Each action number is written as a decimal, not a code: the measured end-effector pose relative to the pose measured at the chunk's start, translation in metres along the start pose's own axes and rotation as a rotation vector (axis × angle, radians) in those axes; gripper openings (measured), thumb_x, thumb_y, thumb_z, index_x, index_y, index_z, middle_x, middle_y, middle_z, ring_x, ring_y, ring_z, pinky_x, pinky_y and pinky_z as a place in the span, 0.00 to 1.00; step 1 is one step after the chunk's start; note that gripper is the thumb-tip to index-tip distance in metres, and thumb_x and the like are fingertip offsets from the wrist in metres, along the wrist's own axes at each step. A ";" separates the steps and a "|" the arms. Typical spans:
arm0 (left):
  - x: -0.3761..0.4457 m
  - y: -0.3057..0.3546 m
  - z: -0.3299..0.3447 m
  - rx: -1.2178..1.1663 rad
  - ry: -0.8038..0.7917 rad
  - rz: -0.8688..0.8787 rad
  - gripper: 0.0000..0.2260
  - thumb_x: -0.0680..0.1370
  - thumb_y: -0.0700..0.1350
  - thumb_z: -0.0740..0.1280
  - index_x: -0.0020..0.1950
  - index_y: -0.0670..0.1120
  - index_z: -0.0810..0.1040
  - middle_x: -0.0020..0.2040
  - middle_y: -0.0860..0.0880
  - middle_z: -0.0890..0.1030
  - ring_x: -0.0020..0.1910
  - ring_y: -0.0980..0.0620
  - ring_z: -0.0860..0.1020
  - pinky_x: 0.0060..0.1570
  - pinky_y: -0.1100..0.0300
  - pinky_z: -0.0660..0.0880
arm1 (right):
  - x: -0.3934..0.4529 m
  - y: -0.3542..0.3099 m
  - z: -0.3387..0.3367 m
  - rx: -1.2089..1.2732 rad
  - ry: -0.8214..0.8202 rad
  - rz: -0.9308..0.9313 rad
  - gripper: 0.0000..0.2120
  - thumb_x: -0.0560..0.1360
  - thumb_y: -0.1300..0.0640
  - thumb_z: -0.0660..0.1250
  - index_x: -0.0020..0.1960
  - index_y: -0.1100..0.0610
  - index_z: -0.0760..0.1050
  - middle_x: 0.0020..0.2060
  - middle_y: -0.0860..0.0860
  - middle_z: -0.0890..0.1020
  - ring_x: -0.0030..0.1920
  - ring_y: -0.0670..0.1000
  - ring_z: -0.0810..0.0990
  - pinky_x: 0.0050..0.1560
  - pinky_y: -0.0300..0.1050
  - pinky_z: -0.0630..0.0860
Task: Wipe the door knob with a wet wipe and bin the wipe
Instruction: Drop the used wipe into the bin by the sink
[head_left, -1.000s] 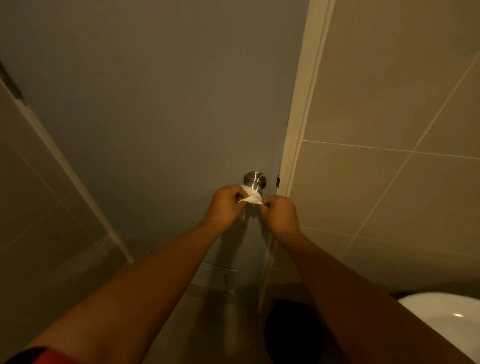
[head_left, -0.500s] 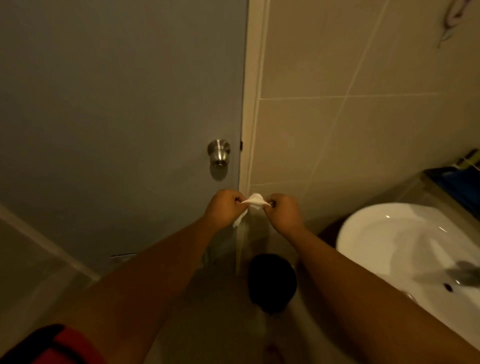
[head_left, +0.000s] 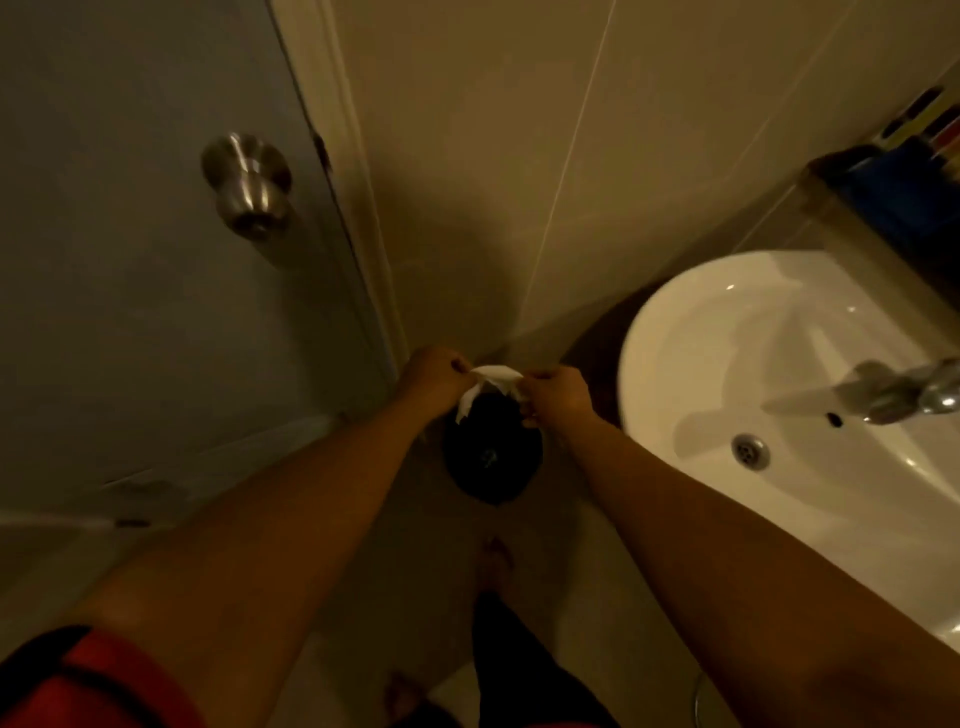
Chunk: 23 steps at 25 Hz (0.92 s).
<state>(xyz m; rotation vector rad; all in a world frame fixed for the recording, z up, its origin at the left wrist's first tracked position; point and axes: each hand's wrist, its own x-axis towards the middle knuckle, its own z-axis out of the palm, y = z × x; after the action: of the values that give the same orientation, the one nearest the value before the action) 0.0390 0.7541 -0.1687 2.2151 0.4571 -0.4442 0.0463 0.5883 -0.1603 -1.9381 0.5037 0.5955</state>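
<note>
A white wet wipe (head_left: 491, 382) is stretched between my two hands, directly above a dark round bin (head_left: 491, 462) on the floor. My left hand (head_left: 434, 376) pinches the wipe's left end and my right hand (head_left: 558, 392) pinches its right end. A loose strip of the wipe hangs down at the left. The round metal door knob (head_left: 249, 184) sticks out of the grey door at the upper left, well away from both hands.
A white washbasin (head_left: 675, 374) with a chrome tap (head_left: 904, 392) fills the right side. Beige tiled wall runs behind, with the pale door frame (head_left: 358, 208) between wall and door. A bare foot (head_left: 496, 569) stands on the floor below the bin.
My hands have come away from the knob and moved down and right with the wipe, ending over the bin. The view has tilted down, bringing the basin and floor in.
</note>
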 end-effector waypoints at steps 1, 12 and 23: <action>0.013 -0.011 0.011 -0.023 -0.025 -0.061 0.05 0.76 0.44 0.69 0.46 0.44 0.83 0.43 0.45 0.81 0.45 0.44 0.82 0.49 0.50 0.81 | 0.018 0.014 0.009 0.015 -0.016 0.061 0.02 0.76 0.62 0.66 0.48 0.59 0.78 0.36 0.56 0.80 0.33 0.52 0.79 0.33 0.47 0.78; 0.140 -0.098 0.125 -0.424 -0.135 -0.450 0.16 0.77 0.34 0.66 0.65 0.40 0.75 0.59 0.40 0.80 0.58 0.42 0.80 0.50 0.54 0.79 | 0.175 0.106 0.064 0.072 -0.031 0.350 0.11 0.79 0.65 0.61 0.60 0.66 0.73 0.38 0.53 0.76 0.35 0.50 0.77 0.39 0.45 0.79; 0.202 -0.127 0.160 -0.351 -0.233 -0.510 0.12 0.78 0.55 0.60 0.43 0.50 0.77 0.58 0.39 0.81 0.56 0.41 0.80 0.63 0.40 0.75 | 0.226 0.132 0.083 -0.198 -0.148 0.256 0.07 0.80 0.59 0.59 0.53 0.55 0.75 0.48 0.52 0.75 0.49 0.55 0.76 0.51 0.45 0.73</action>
<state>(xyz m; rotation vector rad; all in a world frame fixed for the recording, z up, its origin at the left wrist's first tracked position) 0.1311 0.7424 -0.4407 1.6720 0.9025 -0.8112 0.1335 0.5897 -0.4208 -2.0100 0.6231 0.9768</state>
